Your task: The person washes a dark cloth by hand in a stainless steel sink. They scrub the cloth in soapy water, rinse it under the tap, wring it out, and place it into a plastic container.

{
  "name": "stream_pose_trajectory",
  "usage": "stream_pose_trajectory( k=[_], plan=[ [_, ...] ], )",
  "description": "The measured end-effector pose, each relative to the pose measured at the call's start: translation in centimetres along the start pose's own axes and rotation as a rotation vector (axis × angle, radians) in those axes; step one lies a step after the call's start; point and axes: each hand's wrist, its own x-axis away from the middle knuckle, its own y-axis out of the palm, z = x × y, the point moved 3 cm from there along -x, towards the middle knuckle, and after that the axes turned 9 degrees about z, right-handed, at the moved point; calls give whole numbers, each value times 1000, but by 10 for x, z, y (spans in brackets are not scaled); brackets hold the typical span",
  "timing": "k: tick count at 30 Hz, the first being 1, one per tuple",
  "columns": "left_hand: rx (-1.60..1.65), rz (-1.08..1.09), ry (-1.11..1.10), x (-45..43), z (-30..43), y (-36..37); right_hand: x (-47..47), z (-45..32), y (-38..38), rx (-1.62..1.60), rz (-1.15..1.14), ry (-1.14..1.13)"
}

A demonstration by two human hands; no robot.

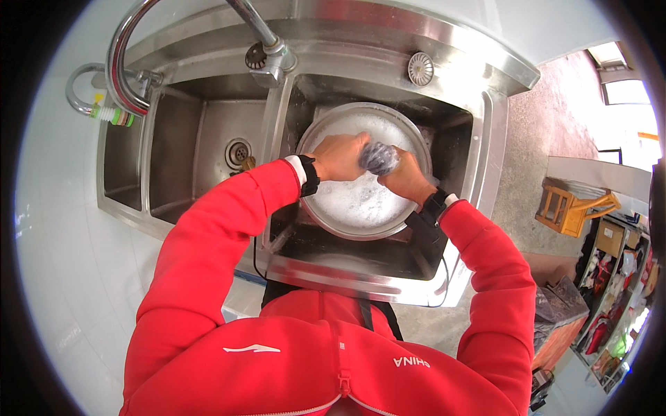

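A wide round metal basin of foamy water stands in the right-hand compartment of a stainless steel sink. Above the foam, my left hand grips one side of a wet, bunched dark cloth. My right hand is closed around the cloth's other side. The cloth is squeezed into a tight bundle between both fists, and its full shape is hidden. Black bands circle both wrists.
Left of the basin is another sink compartment with a drain. A curved chrome faucet arches over the left side. A round strainer lies on the back ledge. Wooden stools and a loaded shelf stand at right.
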Motion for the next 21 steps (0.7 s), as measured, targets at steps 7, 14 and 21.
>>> stream_pose_trajectory(
  k=[7, 14, 21],
  plan=[
    [48, 159, -92, -2, -14, 15, -4, 10, 8, -151, -8, 254],
    [374, 91, -362, 26, -7, 7, -5, -21, -12, -758, 33, 519],
    [1481, 53, -720, 54, -19, -17, 7, -53, -49, -841, 87, 213]
  ],
)
